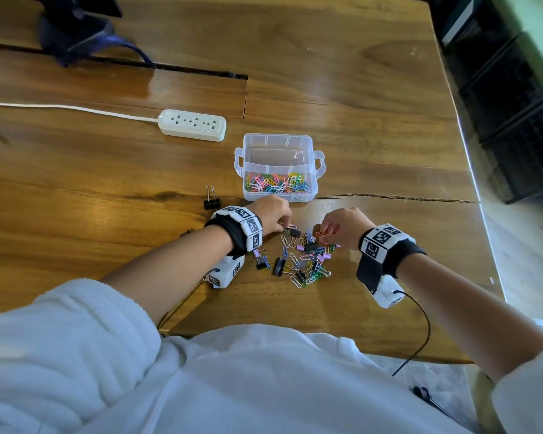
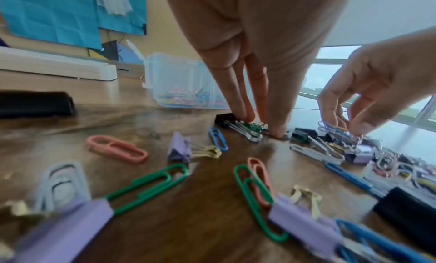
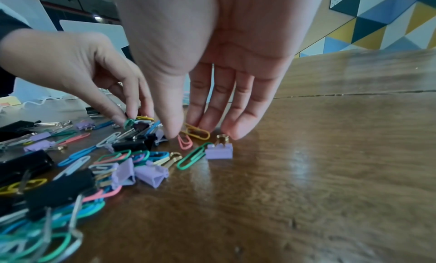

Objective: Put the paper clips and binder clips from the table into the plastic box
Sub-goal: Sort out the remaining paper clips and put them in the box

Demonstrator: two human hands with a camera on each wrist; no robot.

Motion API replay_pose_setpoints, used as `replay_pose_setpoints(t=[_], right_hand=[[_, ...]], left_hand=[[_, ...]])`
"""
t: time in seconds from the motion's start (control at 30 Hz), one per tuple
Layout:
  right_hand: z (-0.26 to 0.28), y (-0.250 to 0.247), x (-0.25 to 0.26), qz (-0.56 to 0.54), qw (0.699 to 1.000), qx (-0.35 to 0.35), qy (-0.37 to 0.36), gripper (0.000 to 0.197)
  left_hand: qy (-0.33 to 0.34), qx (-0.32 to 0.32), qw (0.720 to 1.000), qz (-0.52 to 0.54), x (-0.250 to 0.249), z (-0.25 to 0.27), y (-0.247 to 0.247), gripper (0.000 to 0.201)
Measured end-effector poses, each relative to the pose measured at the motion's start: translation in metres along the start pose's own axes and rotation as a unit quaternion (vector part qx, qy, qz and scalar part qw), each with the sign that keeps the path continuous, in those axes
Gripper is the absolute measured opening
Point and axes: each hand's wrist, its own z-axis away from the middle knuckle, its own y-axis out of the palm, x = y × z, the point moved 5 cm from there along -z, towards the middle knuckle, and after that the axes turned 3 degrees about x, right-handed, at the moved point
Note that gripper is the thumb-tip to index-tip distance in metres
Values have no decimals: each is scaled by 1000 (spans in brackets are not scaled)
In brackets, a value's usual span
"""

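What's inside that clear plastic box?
The plastic box holds a layer of colourful paper clips in its near part; the far part looks bare. Whether any binder clips lie among them cannot be told.

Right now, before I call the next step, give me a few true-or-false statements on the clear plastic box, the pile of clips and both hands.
1. The clear plastic box already holds coloured paper clips. True.
2. The box's lid is closed. False: it stands open, with no lid on it.
3. One black binder clip sits apart, left of the box. True.
4. The pile of loose clips lies beyond the box, by the white power strip. False: it lies nearer the person, between the hands.
5. The left hand and right hand both reach into the pile. True.
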Motion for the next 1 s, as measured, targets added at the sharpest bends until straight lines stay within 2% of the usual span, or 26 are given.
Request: replay_pose_setpoints(t=[0.1,0.33,0.47,0.57,0.73,0.87,1.0], right_hand=[[0,0,1,9,1000,3,14,23],[-1,4,4,14,1000,14,21,10],[2,6,7,21,1000,18,3,11],[4,5,9,25,1000,0,0,13],[3,3,15,48,999,8,10,15],[0,6,17,75,997,1,29,18],[-3,7,20,91,995,-3,42,16]], left_hand=[[-14,-12,1000,9,0,2,2,14],[-23,-4,1000,-12,-9,-1,4,32],[-4,46,995,-87,-17,-3,5,31],[22,80,981,-173,-24,-3,8,29],[41,90,963,-251,-30,-1,12,28],[23,102,967,-233,-32,-2,8,25],[-23,91,984,-153,-19,-2,4,22]])
